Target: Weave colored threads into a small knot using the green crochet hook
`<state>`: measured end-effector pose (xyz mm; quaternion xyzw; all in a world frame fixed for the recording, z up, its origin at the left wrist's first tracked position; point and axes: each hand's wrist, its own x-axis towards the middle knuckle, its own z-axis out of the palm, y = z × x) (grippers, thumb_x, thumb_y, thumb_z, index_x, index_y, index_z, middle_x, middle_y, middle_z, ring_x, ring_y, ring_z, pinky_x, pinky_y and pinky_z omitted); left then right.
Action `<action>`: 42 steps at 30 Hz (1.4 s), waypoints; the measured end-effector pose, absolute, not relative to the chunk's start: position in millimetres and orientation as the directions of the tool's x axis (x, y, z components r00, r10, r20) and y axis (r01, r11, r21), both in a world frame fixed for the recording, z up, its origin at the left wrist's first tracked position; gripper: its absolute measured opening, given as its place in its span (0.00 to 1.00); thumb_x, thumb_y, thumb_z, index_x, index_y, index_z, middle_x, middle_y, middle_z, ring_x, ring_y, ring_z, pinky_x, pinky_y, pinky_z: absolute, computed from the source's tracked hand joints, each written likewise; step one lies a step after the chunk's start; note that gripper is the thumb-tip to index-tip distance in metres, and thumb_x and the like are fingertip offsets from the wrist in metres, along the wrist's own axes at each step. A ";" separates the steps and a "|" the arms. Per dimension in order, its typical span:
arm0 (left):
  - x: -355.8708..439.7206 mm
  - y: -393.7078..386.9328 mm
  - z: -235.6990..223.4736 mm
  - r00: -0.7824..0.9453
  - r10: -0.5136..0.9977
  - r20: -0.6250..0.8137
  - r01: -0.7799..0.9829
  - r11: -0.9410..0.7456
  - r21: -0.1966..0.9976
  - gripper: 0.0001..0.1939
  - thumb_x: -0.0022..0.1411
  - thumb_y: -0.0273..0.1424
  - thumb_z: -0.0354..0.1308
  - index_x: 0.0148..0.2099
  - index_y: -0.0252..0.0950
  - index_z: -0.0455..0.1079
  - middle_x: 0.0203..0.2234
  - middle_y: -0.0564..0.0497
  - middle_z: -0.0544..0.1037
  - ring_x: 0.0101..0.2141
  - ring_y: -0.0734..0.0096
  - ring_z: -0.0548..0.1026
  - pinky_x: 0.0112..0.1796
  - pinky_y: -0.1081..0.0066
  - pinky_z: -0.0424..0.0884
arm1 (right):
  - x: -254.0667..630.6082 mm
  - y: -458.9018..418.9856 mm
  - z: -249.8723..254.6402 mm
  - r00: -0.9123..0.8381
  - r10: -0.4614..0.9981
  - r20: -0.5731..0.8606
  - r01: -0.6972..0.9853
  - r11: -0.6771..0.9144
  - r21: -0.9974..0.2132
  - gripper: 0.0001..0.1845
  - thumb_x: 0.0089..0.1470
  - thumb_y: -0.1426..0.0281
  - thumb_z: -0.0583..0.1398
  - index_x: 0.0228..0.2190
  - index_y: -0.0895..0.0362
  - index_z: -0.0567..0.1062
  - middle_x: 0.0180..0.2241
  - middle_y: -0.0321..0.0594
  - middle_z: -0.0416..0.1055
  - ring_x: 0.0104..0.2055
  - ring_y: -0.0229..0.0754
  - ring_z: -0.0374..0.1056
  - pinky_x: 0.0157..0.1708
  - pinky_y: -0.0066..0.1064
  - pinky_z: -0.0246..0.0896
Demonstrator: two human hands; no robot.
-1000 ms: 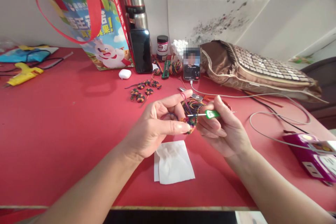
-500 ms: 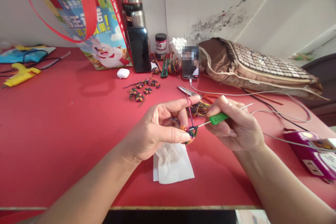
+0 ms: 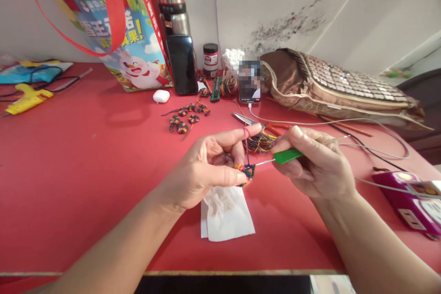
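Between thumb and fingers, my left hand (image 3: 210, 170) pinches a small multicoloured crochet piece (image 3: 248, 175). A strand of yarn (image 3: 246, 147) runs over its raised index finger down to the piece. My right hand (image 3: 310, 163) is closed around the green handle of a crochet hook (image 3: 287, 155). The hook's thin metal shaft points left and its tip meets the top edge of the piece; the exact tip is hard to make out. Behind the hands lies a tangle of multicoloured yarn (image 3: 260, 142). Under the left hand is a folded white tissue (image 3: 229, 218).
Several small crocheted pieces (image 3: 182, 127) lie farther back, with scissors (image 3: 243, 120) near the yarn. A lit phone (image 3: 250, 82) on a cable, a dark phone (image 3: 182, 64), a gift bag (image 3: 138, 55) and a sequined bag (image 3: 337, 82) line the back. A purple power strip (image 3: 406, 202) sits right.
My right hand has shifted slightly right with the crochet hook, whose shaft lies flatter. The crochet piece and the yarn at my left hand have moved a little left.
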<state>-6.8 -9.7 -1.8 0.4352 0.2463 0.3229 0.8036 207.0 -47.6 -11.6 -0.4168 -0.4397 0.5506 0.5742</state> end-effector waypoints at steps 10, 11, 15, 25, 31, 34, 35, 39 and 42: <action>-1.0 -9.0 -6.2 0.465 0.880 -0.093 -0.222 0.218 0.950 0.15 0.50 0.27 0.76 0.43 0.42 0.87 0.26 0.54 0.70 0.33 0.68 0.71 0.38 0.66 0.66 | 200.2 -61.5 -9.0 0.229 0.954 0.196 -0.031 0.208 -0.978 0.18 0.62 0.53 0.71 0.28 0.51 0.88 0.15 0.35 0.68 0.14 0.35 0.57 0.13 0.31 0.46; -0.2 -8.4 -7.0 0.458 0.884 -0.092 -0.217 0.212 0.953 0.10 0.51 0.28 0.76 0.38 0.41 0.86 0.25 0.54 0.71 0.35 0.66 0.72 0.41 0.66 0.68 | 198.7 -63.8 -8.9 0.247 0.947 0.204 0.009 0.209 -0.978 0.18 0.63 0.53 0.70 0.28 0.51 0.88 0.16 0.35 0.69 0.15 0.35 0.59 0.13 0.31 0.49; 3.2 -7.1 -8.5 0.435 0.893 -0.117 -0.245 0.242 0.939 0.08 0.53 0.30 0.77 0.28 0.39 0.80 0.24 0.52 0.73 0.37 0.66 0.74 0.45 0.66 0.70 | 193.7 -68.9 -12.3 0.278 0.910 0.306 0.156 0.272 -0.950 0.16 0.66 0.55 0.68 0.31 0.50 0.88 0.19 0.36 0.73 0.18 0.36 0.65 0.17 0.31 0.59; 7.2 -8.8 -3.4 0.472 0.813 -0.340 -0.485 0.561 0.671 0.20 0.49 0.21 0.75 0.46 0.30 0.83 0.23 0.59 0.69 0.20 0.88 0.57 0.22 0.80 0.53 | 185.8 -59.8 -27.5 -0.262 0.606 0.751 0.613 0.706 -0.355 0.15 0.69 0.71 0.65 0.55 0.52 0.80 0.36 0.44 0.83 0.34 0.45 0.80 0.35 0.35 0.78; 11.1 -15.1 -1.9 0.380 0.899 -0.217 -0.489 0.394 0.778 0.28 0.53 0.22 0.73 0.58 0.33 0.82 0.24 0.59 0.70 0.22 0.84 0.63 0.26 0.79 0.62 | 177.8 -58.8 -36.1 -0.392 0.446 0.805 0.773 0.634 0.025 0.12 0.71 0.73 0.62 0.54 0.60 0.77 0.34 0.45 0.83 0.31 0.45 0.78 0.31 0.36 0.74; 9.5 -14.7 -6.3 0.323 0.940 -0.106 -0.423 0.244 0.873 0.31 0.55 0.26 0.74 0.61 0.37 0.81 0.26 0.58 0.72 0.26 0.80 0.68 0.31 0.76 0.68 | 173.5 -60.7 -36.7 -0.380 0.456 0.805 0.800 0.598 0.038 0.13 0.71 0.74 0.61 0.54 0.63 0.76 0.34 0.46 0.83 0.32 0.46 0.79 0.32 0.36 0.75; 8.3 -14.0 -8.0 0.315 0.947 -0.066 -0.396 0.195 0.898 0.31 0.55 0.27 0.74 0.62 0.38 0.81 0.26 0.58 0.73 0.27 0.79 0.69 0.32 0.76 0.69 | 172.3 -61.7 -36.0 -0.373 0.461 0.805 0.803 0.595 0.030 0.12 0.71 0.74 0.61 0.54 0.63 0.76 0.34 0.46 0.82 0.33 0.45 0.79 0.32 0.35 0.75; 2.9 -10.9 -11.0 0.302 0.953 0.022 -0.246 0.056 0.968 0.30 0.59 0.27 0.70 0.64 0.41 0.81 0.27 0.56 0.74 0.29 0.76 0.68 0.32 0.73 0.67 | 169.4 -66.9 -31.6 -0.337 0.469 0.816 0.805 0.594 -0.009 0.10 0.70 0.76 0.62 0.52 0.63 0.76 0.34 0.45 0.82 0.33 0.44 0.80 0.33 0.32 0.76; 0.1 -9.5 -9.1 0.295 0.954 0.043 -0.162 0.005 0.987 0.30 0.58 0.26 0.68 0.64 0.43 0.81 0.27 0.56 0.73 0.28 0.75 0.66 0.30 0.71 0.65 | 169.2 -70.6 -29.4 -0.303 0.480 0.823 0.798 0.600 -0.056 0.10 0.69 0.77 0.63 0.50 0.63 0.77 0.35 0.46 0.83 0.34 0.43 0.80 0.35 0.31 0.76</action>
